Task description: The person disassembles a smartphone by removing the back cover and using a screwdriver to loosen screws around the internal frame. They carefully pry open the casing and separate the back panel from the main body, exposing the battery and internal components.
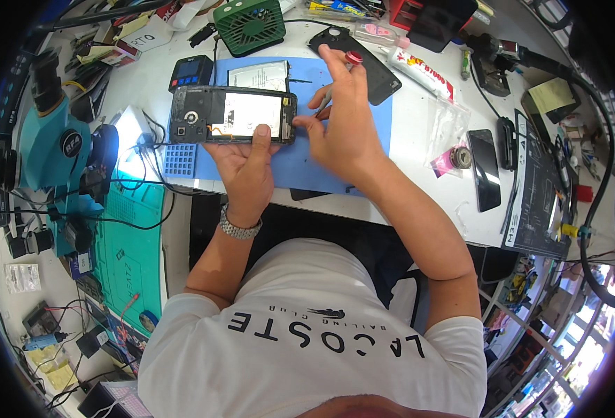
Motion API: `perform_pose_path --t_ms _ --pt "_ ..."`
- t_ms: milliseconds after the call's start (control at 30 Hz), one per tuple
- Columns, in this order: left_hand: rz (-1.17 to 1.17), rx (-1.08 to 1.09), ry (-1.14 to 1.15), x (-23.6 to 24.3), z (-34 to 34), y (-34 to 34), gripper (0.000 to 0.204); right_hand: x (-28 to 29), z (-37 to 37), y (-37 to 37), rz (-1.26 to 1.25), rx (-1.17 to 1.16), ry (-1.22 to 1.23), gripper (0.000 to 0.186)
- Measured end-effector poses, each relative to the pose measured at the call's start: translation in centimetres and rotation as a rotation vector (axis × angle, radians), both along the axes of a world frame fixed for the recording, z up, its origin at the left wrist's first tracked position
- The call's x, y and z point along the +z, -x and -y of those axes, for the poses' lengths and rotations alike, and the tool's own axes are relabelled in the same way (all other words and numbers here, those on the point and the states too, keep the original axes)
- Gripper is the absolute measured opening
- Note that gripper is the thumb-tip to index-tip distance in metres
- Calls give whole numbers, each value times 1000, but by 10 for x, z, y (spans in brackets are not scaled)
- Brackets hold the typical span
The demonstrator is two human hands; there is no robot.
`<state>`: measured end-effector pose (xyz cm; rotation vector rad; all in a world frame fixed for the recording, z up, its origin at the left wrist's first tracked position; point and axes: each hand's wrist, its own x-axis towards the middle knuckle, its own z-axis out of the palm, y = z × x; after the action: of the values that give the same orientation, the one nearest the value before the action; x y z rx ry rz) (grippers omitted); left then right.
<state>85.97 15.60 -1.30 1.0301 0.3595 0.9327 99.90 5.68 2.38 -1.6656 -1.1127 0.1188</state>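
My left hand [241, 171] grips an opened phone [206, 103] from below, with the thumb on its near edge. The phone's back is off, and a white battery [241, 111] and dark inner frame show. In my right hand [349, 129] is a slim screwdriver [353, 58] with a red end cap, held between the fingers. Its tip is hidden behind the hand. The right fingertips are at the phone's right end; whether they touch it I cannot tell. A loose white battery [274, 72] lies behind the phone on a blue mat [370, 132].
A black phone cover [380, 80], a white-and-red glue tube [422, 73] and a dark phone [485, 171] lie to the right. A green fan [248, 28] and a small device [191, 73] stand behind. A teal microscope [57, 150] stands left, with cables around it.
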Motion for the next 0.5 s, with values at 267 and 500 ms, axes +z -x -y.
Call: perform_pose_path --t_ms 267,500 --pt "47 -20 50 4 -1 0 69 -11 -5 -14 103 -26 -239 76" --pt "22 -38 57 1 -3 4 73 -8 -4 -1 -76 71 -447 79"
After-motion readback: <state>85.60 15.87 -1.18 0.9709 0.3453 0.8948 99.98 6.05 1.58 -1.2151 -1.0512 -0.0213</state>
